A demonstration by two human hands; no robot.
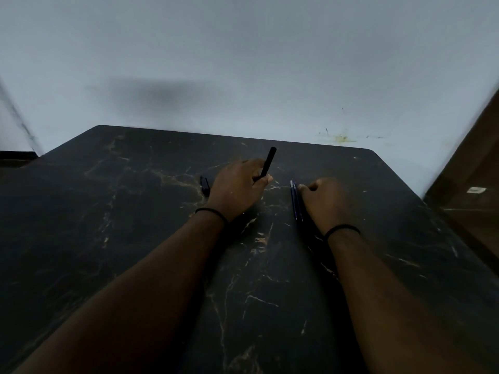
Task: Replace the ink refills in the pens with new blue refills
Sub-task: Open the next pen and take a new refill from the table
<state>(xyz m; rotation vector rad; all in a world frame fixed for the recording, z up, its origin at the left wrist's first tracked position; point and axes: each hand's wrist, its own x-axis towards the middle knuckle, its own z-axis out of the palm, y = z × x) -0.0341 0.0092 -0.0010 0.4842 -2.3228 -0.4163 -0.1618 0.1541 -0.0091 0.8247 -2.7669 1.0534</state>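
Dark marble table (135, 211) against pale wall (243, 49).

On the table (135, 238), a pen (205, 186) lies left of the left hand (237, 188); refills (295, 202), apparently, lie just left of the right hand (322, 202)

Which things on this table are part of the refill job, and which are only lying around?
Part of the job:
- black pen, held up in the left hand
- blue refills on the table, at the fingertips of the right hand
- small black piece left of the left hand, probably a pen part

Only lying around:
- black wristbands
- marbled table
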